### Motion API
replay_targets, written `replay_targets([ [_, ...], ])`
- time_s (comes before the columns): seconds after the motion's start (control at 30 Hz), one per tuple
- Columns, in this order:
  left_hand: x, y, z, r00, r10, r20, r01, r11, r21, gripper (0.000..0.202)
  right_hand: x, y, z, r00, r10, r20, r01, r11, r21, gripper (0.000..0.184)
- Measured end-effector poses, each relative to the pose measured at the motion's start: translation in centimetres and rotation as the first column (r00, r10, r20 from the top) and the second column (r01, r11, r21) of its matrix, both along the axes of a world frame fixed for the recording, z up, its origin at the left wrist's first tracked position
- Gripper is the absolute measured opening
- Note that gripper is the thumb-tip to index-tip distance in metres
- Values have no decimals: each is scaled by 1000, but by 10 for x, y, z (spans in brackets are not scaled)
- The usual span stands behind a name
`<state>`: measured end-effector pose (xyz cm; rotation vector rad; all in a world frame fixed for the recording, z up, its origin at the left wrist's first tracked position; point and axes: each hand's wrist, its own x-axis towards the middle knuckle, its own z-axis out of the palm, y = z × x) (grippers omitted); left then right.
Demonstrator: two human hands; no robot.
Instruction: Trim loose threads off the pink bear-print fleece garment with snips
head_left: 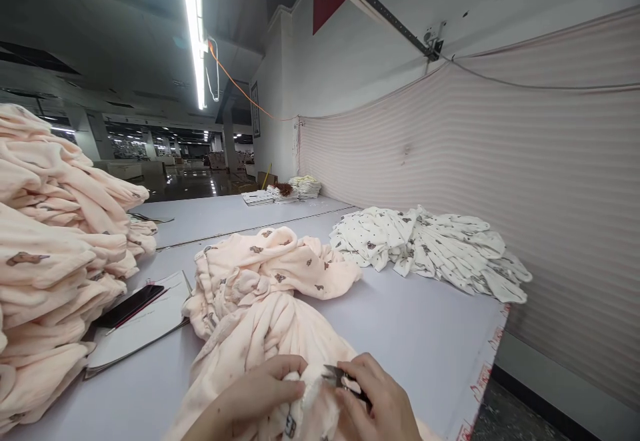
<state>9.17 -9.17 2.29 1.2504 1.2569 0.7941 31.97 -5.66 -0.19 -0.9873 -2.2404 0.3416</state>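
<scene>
In front of me a pale pink fleece garment (pixel 270 327) with small brown animal prints lies bunched on the table. My left hand (pixel 267 384) pinches a fold of it between thumb and fingers. My right hand (pixel 377 394) is closed around a small pair of dark thread snips (pixel 340 377). Their metal blades point left, close to the pinched cloth and my left fingertips. Whether the blades touch the fabric, I cannot tell. A further part of the pink printed cloth (pixel 280 261) is heaped just beyond.
A tall pile of pink garments (pixel 45 247) stands at the left. Beside it a dark phone (pixel 131 305) and a pen rest on a notepad (pixel 145 327). White printed garments (pixel 425 247) lie at the right by the striped curtain (pixel 475 161). Folded stacks (pixel 305 187) sit farther back.
</scene>
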Motion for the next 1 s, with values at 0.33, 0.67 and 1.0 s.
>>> replay_targets([
  [0.33,-4,3,-5,945,34,326,-10,997,-75,17,-27,-2,-38,1000,-12,8,8,940,341,28],
  [0.67,-7,4,-10,959,48,278,-30,997,-66,21,-25,-9,-32,999,-4,-51,20,944,328,33],
  [1.0,8,-1,2,1000,-2,3,1,993,116,15,-25,13,-11,843,-111,-526,-327,671,-666,25],
])
